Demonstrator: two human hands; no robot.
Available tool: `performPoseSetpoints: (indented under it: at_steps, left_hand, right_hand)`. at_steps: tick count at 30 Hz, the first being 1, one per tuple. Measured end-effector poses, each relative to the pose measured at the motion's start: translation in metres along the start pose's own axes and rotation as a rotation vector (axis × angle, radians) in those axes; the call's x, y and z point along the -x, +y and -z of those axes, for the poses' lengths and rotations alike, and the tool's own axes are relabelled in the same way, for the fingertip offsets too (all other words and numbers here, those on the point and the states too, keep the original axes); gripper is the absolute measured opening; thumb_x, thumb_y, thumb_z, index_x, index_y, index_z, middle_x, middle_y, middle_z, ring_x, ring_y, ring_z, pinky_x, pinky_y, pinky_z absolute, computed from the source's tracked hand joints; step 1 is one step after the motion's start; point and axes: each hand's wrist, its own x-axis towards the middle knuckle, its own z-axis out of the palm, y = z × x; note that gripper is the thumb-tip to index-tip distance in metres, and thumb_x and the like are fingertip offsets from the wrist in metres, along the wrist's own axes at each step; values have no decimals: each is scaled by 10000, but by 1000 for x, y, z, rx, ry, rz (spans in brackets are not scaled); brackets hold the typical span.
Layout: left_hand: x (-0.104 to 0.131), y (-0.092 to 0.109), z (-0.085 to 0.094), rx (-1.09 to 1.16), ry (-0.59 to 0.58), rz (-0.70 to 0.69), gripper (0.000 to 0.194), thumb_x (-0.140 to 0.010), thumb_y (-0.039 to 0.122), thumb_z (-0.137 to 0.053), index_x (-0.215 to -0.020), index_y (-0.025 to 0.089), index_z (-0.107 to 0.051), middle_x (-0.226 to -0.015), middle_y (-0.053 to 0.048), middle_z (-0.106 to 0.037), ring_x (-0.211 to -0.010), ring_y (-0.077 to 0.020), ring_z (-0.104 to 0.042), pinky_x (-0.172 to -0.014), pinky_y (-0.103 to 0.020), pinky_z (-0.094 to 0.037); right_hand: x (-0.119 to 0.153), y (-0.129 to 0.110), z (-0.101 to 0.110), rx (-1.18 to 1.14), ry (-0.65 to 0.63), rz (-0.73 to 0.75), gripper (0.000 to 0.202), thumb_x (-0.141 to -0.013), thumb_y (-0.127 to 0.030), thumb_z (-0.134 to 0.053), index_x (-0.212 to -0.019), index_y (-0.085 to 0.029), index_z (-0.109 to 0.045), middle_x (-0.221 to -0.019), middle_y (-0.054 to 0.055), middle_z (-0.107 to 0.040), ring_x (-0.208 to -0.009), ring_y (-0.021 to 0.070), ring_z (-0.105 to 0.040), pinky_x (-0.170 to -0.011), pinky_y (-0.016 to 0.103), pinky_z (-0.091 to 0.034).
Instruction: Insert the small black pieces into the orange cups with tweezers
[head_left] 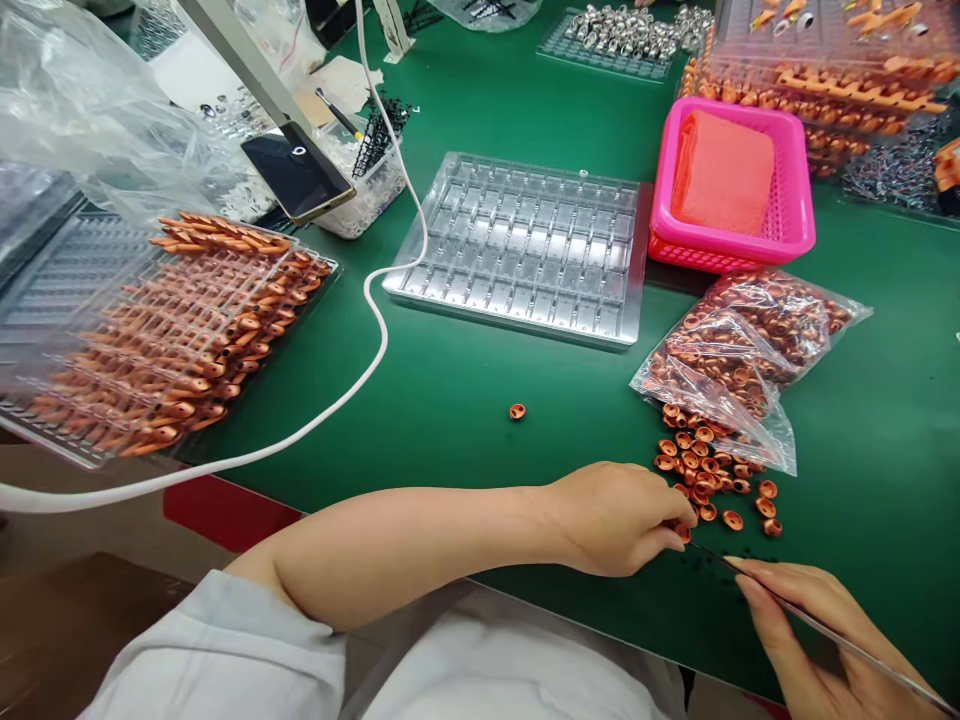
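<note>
My left hand [626,515] reaches across the front of the table and pinches a small copper-coloured cup-shaped part [682,533] between thumb and fingertips. In my right hand [832,625] is a pair of slim metal tweezers [847,640], its fine tip touching or very close to that part. Just beyond my left fingers lies a loose pile of the same copper cups [701,465]. They spill from a clear plastic bag [739,345] full of them. Tiny black pieces [705,570] are scattered under the tweezers. One single cup [517,411] sits apart, left of the pile.
A clear compartment tray [517,250] lies mid-table. Right of it stands a pink basket [799,200] holding an orange cloth [724,170]. Stacked trays of copper parts [187,340] are at left. A white cable [315,415] crosses the table below a phone [296,172] on a stand.
</note>
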Motion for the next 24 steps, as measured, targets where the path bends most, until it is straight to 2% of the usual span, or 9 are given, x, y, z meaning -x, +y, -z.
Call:
performPoseSetpoints:
  at_steps: [1, 2, 4, 6, 8, 11, 17, 24]
  left_hand:
    - [1, 0, 0, 39, 18, 1, 173, -1028, 237, -624, -1154, 153, -706, -1115, -87, -791, -1058, -239, -719, -935, -317, -538]
    - [2, 0, 0, 85, 42, 2, 157, -1017, 230, -645, -1135, 151, -713, -1117, -88, -794, -1057, -235, -722, -929, -309, -540]
    - [4, 1, -1, 180, 107, 14, 121, -988, 207, -684, -1086, 153, -729, -1080, -79, -805, -1028, -221, -727, -921, -293, -538]
    - [7, 1, -3, 272, 172, 37, 101, -960, 172, -696, -1047, 165, -747, -1021, -59, -811, -934, -192, -730, -843, -264, -543]
    - [9, 0, -4, 366, 205, 54, 121, -943, 171, -702, -1052, 173, -755, -985, -42, -813, -857, -167, -724, -777, -240, -540]
    - [10, 1, -4, 453, 192, 79, 140, -928, 173, -693, -1052, 164, -758, -949, -36, -814, -786, -147, -714, -717, -224, -533]
    - [10, 7, -1, 448, 173, 115, 153, -919, 177, -675, -1044, 158, -760, -919, -34, -805, -756, -136, -708, -697, -218, -542]
    - [10, 4, -5, 369, 198, 45, 150, -917, 169, -684, -1043, 150, -762, -912, -44, -788, -761, -137, -707, -718, -224, -560]
  right_hand:
    - [3, 1, 0, -24, -61, 3, 78, -885, -373, -757, -883, -297, -774, -839, 17, -798, -698, 237, -769, -641, 364, -651]
    - [6, 0, 0, -26, -68, -15, 59, -909, -324, -738, -928, -276, -767, -876, 22, -796, -732, 220, -764, -681, 351, -644]
    - [11, -7, -1, -98, 84, -58, 38, -906, -247, -753, -939, -235, -740, -875, 28, -778, -766, 208, -748, -709, 349, -633]
    - [13, -17, -6, -176, 218, -99, 67, -900, -202, -759, -947, -214, -713, -853, 35, -768, -793, 220, -743, -700, 367, -631]
    - [14, -26, -12, -248, 297, -135, 92, -898, -149, -748, -953, -201, -696, -840, 51, -766, -800, 225, -736, -690, 379, -627]
    - [15, -35, -18, -304, 374, -135, 132, -904, -97, -722, -975, -204, -692, -841, 53, -767, -799, 217, -721, -685, 374, -608]
    - [18, -39, -13, -293, 338, -102, 151, -915, -92, -699, -1006, -212, -692, -884, 54, -777, -806, 223, -727, -709, 398, -592]
    - [18, -37, -12, -300, 238, 11, 273, -893, -24, -677, -1071, -231, -678, -934, 39, -776, -807, 219, -735, -687, 393, -569]
